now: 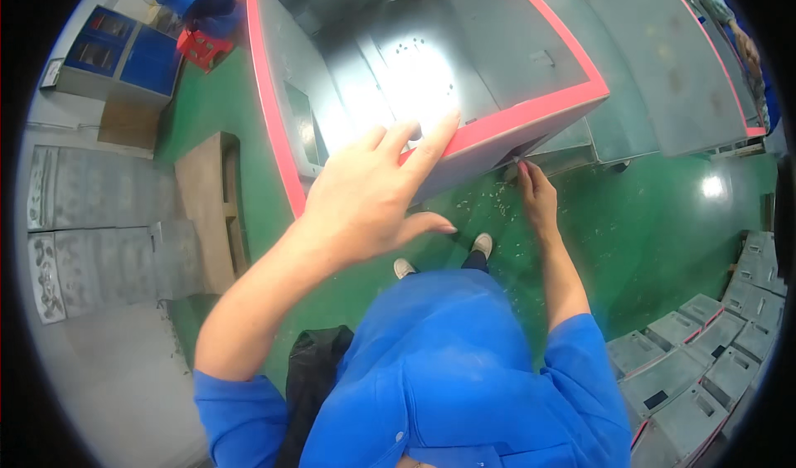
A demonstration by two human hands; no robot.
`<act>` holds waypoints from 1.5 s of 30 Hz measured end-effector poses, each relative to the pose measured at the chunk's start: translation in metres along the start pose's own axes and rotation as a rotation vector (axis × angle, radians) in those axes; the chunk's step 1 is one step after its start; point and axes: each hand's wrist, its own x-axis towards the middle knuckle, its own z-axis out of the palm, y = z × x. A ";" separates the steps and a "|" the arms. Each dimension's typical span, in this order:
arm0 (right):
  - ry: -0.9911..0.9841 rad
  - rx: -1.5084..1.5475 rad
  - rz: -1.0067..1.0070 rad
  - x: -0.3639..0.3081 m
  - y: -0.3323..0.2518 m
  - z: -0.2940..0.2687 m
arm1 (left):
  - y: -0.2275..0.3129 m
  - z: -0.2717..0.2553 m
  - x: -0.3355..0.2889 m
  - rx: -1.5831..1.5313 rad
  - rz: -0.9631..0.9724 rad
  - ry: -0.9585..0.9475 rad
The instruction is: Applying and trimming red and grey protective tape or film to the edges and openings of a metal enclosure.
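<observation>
Cabinet Just Ahead of Separated Hands

The grey, red-rimmed cabinet point(539, 107) stands just ahead. The left hand point(369, 182), fingers spread, is over its near rim; the right hand point(537, 193), fingertips drawn close, is by its near side's lower edge, any grip impossible to tell. Green floor point(597, 244) lies below.

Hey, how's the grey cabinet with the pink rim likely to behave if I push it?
The grey cabinet will probably feel stiff, since its walls look flat and meet at squared corners. It may be light for its size, as the inside looks mostly hollow. The bright glare inside hints at smooth panels, so it could be slippery.
</observation>
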 end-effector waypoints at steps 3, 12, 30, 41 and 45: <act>-0.051 -0.124 0.071 -0.001 -0.011 -0.012 | -0.012 -0.003 0.004 0.034 0.105 0.011; -0.072 -0.577 0.116 -0.004 -0.020 0.012 | -0.016 0.002 0.008 -0.120 0.117 -0.059; -0.098 -0.770 0.050 -0.005 -0.018 0.015 | -0.019 0.003 0.009 -0.230 0.095 -0.105; -0.171 -0.764 0.002 0.002 -0.025 0.002 | -0.019 0.004 0.009 -0.217 0.088 -0.072; -0.130 -0.772 -0.055 0.006 -0.018 0.011 | -0.019 0.003 0.009 -0.234 0.065 -0.088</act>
